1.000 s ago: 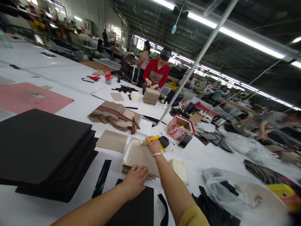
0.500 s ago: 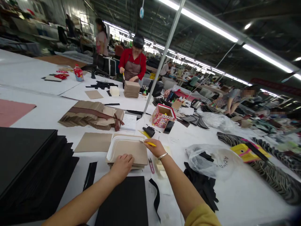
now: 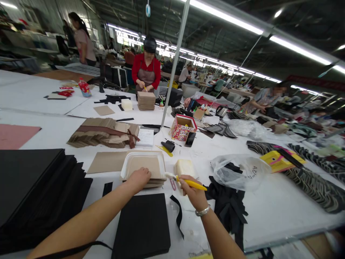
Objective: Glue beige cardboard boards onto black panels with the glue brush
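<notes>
My left hand (image 3: pixel 140 178) rests on the front of a stack of tan boards (image 3: pixel 145 163), its fingers laid on the top sheet. A white glue-like band runs along the left, far and right edges of that sheet. Right of the stack, my right hand (image 3: pixel 193 192) grips a yellow-handled brush (image 3: pixel 195 185); its white-coated tip is near the stack's right edge. Behind the brush stands a cream-coloured block or tub (image 3: pixel 184 167). Pink thread snips (image 3: pixel 173 184) lie partly hidden by the brush. Black sheets (image 3: pixel 142 226) lie in front of the boards.
A tall black stack (image 3: pixel 29 187) is at left. Fanned tan boards (image 3: pixel 104 132), a patterned box (image 3: pixel 183 129), a plastic bag (image 3: pixel 237 172) and black strips (image 3: pixel 229 208) surround the work. A metal pole (image 3: pixel 175 64) rises behind. Across the table, a person in red (image 3: pixel 145 72) works.
My right hand and the brush have moved right and nearer, off the far right corner of the boards. The white band now also shows along the right edge. My left hand stays on the stack.
</notes>
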The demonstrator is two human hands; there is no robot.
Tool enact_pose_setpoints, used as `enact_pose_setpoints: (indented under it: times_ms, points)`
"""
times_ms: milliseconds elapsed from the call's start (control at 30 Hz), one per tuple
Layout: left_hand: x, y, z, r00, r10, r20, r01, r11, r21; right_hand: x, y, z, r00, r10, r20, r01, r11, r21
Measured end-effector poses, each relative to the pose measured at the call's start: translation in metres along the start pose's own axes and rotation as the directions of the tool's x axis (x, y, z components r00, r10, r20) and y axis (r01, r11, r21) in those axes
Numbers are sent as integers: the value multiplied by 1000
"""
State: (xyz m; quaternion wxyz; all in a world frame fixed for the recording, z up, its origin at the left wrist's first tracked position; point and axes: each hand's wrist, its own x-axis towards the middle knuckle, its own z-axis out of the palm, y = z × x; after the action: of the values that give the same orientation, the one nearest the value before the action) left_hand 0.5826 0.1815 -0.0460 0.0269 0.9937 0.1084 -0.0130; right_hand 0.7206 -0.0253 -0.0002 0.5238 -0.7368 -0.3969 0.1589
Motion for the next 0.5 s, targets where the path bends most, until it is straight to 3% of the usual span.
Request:
enact_pose_setpoints:
  times_ms: [67, 133, 167, 200, 267, 300, 367, 433, 500]
  points:
    - [-8, 0, -13, 999, -9, -38, 10, 1000, 22, -1, -3, -3, 989, 74, -125, -56, 988, 141]
    - [-22, -1, -31, 977, -73, -200, 75, 997, 5, -2, -6, 2, 977, 117, -178, -77, 973, 218]
    - [-31, -2, -40, 936, -134, -325, 126, 991, -45, -3, -7, 8, 977, 126, -172, -84, 969, 231]
    - [-41, -3, -49, 867, -215, -449, 172, 976, -134, -4, -8, 16, 982, 123, -146, -88, 970, 226]
    - [-61, -3, -63, 689, -426, -587, 211, 892, -401, -6, -9, 38, 995, 71, -67, -60, 986, 157]
    - [-70, -1, -67, 614, -539, -577, 203, 814, -545, -7, -9, 51, 999, 30, -35, -27, 995, 100]
    - [-84, 7, -68, 526, -718, -456, 129, 597, -791, -7, -10, 75, 999, -36, -20, 36, 999, -31]
    - [-91, 18, -60, 492, -815, -305, 2, 351, -936, -8, -9, 93, 996, -63, -62, 54, 990, -126]
    - [-95, 31, -51, 472, -862, -187, -154, 128, -980, -8, -8, 102, 992, -61, -115, 42, 986, -159]
